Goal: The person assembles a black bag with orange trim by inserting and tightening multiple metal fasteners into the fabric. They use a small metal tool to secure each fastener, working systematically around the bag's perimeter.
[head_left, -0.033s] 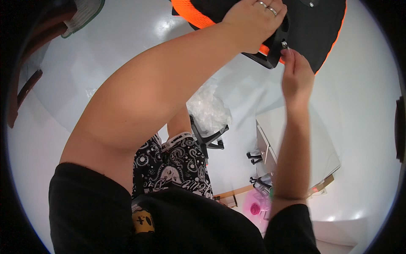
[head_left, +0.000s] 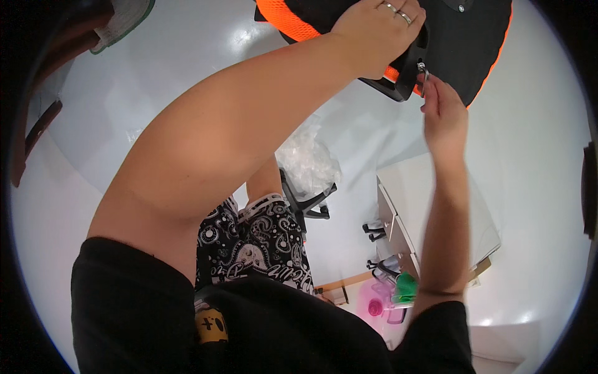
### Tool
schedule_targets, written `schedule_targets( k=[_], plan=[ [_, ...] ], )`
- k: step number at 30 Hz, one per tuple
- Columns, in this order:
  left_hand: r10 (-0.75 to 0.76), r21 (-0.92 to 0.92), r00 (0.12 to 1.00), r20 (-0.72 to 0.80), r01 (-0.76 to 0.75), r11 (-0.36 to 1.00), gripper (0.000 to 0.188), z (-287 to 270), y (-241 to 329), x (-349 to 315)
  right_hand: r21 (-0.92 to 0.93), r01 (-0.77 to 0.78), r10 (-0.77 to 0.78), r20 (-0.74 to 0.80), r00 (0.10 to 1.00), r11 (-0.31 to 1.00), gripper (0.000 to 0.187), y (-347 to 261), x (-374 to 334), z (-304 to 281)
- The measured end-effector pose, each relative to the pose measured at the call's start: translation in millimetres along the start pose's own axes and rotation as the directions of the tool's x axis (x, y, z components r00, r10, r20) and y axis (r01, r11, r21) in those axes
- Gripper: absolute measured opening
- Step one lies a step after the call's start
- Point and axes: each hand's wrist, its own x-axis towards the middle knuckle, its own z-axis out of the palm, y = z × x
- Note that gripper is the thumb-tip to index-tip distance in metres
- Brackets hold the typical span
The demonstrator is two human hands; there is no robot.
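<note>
At the top of the view is an orange-edged black chair part [head_left: 461, 53], with orange mesh [head_left: 283, 20] showing on its left. My left hand [head_left: 380, 34], with two rings, is closed around a black plastic armrest [head_left: 408, 71] lying against it. The fingertips are partly hidden behind the armrest. Just right of it, my right hand [head_left: 445, 115] pinches a small, thin metal hex key [head_left: 426, 78]. The upper end of the key meets a silver bolt [head_left: 421, 65] in the armrest. A second bolt [head_left: 461, 8] sits in a dark plate at the upper right.
Below my arms, clear plastic wrapping [head_left: 308, 162] lies by a black wheeled chair base [head_left: 305, 206]. A white drawer cabinet [head_left: 436, 199] stands at the right, with pink and green items [head_left: 405, 288] near it. Brown wooden furniture [head_left: 43, 128] is at the far left.
My right hand has shifted slightly right and down, showing more of the hex key. My left hand and the chair part have moved a little to the right.
</note>
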Motion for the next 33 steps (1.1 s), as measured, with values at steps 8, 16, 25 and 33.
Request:
schedule_targets(
  k=[8,16,25,33],
  plan=[
    [0.009,0.066,1.000,-0.027,-0.007,0.998,0.070,-0.8,4.2,0.7,-0.258,0.702,-0.647,0.273,0.712,0.664,0.029,16.2,51.9,-47.3],
    [-0.012,0.063,0.998,-0.058,0.015,0.998,0.069,5.0,5.6,-2.6,-0.172,0.965,-0.888,0.383,0.253,0.200,0.023,23.7,79.0,-39.1],
    [0.009,0.066,0.981,-0.195,0.004,0.998,0.068,17.3,8.4,-2.6,0.261,-0.116,0.234,-0.486,0.842,0.958,0.016,-22.8,32.2,41.8],
    [0.037,0.057,0.982,-0.187,-0.027,0.998,0.062,2.2,7.5,-6.7,0.230,-0.091,0.148,-0.245,0.958,0.969,0.021,-4.6,26.9,9.0]
  ],
)
